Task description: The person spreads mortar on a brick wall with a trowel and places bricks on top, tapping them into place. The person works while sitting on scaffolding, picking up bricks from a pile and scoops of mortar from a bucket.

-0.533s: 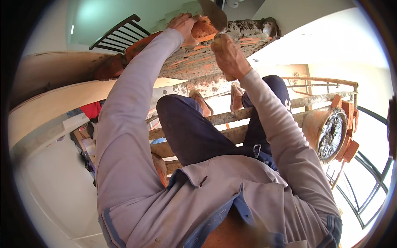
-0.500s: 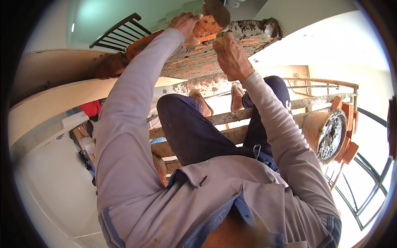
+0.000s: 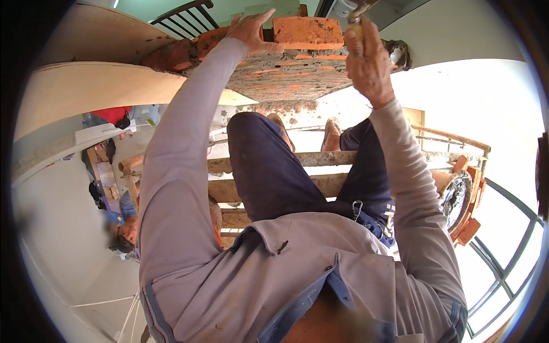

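Brick wall [image 3: 291,77] noted below my left hand [image 3: 249,33] and right hand [image 3: 369,66]. Bucket [image 3: 443,179] sits rightward of my right hand, nearer my body. Orange brick [image 3: 307,33] lies atop the wall, between my hands. Left fingers spread, thumb at the brick's left end; contact cannot be confirmed. Right hand clasps a trowel [image 3: 354,24] by its handle.

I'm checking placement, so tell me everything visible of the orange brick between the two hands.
The brick is an orange, rectangular block, apparently fired clay, its long face rough and grey-specked. It lies lengthwise atop the mortar-smeared wall. The left hand has its thumb at the brick's left end; contact is unclear.
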### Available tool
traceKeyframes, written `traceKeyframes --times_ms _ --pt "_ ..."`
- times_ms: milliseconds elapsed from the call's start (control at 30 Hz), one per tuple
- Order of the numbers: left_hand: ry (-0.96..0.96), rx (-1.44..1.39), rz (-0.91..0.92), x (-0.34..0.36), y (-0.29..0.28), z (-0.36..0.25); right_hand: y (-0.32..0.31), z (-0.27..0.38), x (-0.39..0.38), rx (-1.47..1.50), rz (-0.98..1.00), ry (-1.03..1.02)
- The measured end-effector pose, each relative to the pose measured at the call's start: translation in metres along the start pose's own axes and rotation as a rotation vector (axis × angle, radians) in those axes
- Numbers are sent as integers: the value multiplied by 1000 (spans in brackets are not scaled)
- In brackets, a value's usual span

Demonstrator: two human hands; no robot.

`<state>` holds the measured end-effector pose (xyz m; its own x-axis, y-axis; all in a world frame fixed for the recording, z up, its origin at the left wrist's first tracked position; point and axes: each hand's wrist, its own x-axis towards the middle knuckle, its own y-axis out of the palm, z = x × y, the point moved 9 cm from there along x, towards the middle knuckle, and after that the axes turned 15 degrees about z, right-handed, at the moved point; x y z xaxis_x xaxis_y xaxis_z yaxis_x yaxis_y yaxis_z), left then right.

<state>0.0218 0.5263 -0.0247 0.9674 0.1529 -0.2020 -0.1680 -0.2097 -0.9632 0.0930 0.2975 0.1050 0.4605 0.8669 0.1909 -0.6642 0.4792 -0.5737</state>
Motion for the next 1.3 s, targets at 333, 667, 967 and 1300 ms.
traceKeyframes --times_ms 333,667,967,1300 --pt "-92 -22 47 4 9 5 27 10 5 -191 24 16" --pt "-52 -17 49 24 38 34 54 -30 3 -250 235 93" --pt "-108 43 175 23 23 9 38 -27 3 -353 175 -63" --pt "-143 79 228 17 13 4 65 -46 6 -320 524 326"
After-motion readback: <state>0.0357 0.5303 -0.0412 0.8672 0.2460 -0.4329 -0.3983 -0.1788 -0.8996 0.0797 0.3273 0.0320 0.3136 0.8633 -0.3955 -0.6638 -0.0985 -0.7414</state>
